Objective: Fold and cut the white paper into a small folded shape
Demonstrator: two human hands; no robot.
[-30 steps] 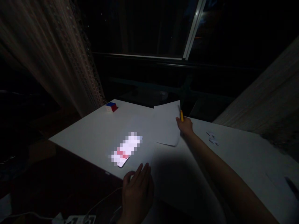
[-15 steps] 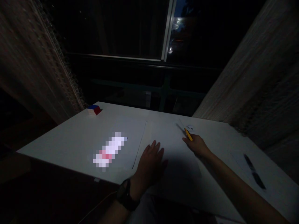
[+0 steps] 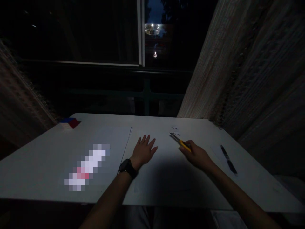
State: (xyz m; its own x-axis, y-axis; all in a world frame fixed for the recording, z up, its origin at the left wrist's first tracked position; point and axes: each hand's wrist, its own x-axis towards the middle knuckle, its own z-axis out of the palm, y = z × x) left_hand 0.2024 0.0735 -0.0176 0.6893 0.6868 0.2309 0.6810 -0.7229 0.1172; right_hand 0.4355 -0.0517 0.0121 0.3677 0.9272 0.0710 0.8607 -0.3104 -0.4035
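Observation:
My left hand [image 3: 143, 150] lies flat with fingers spread on a white sheet of paper [image 3: 164, 168] in the middle of the white table [image 3: 47, 149]. A dark watch sits on that wrist. My right hand [image 3: 196, 155] is closed round a yellow utility knife [image 3: 181, 142], whose dark blade end points up-left and rests on the sheet. Everything is dimly lit.
A lit, blurred-out phone [image 3: 87, 167] lies on another sheet [image 3: 114, 136] at the left. A red and blue block [image 3: 69, 122] sits at the far left corner. Small paper scraps [image 3: 175, 128] lie beyond the knife. A dark pen [image 3: 228, 159] lies at the right. Curtains flank a dark window.
The view swung right. My left hand moved from the table's near edge onto the sheet and flattened. My right hand drew the sheet and knife back toward me.

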